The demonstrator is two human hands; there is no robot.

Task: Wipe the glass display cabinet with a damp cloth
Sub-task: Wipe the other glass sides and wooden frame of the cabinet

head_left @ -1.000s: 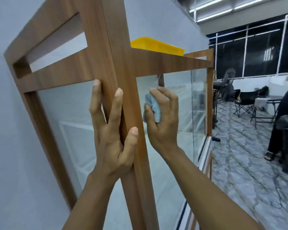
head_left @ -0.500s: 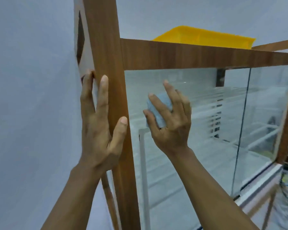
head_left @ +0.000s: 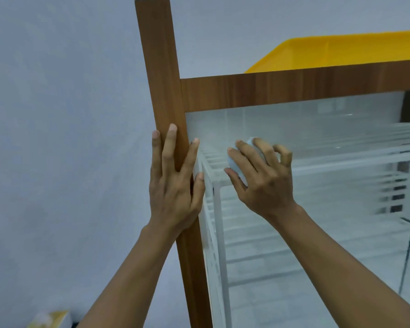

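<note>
Head view: cloth held against the glass display cabinet (head_left: 294, 91), upper left corner of the front.
Mostly hidden under the right hand (head_left: 263, 183): a pale blue cloth (head_left: 234, 166), bunched, showing only in slivers at the fingertips and beside the thumb, with fingers curled round it, pressing it to the glass pane (head_left: 317, 124) just below the top rail. Left hand (head_left: 173, 185) flat on the wooden corner post (head_left: 161, 79), fingers straight, gripping nothing. Behind the glass, blurred white wire shelves (head_left: 341, 162). Cut off at the right edge, a yellow tray (head_left: 336, 53) on top. Bottom left, a blurry yellowish box (head_left: 50, 318), partly out of frame.
</note>
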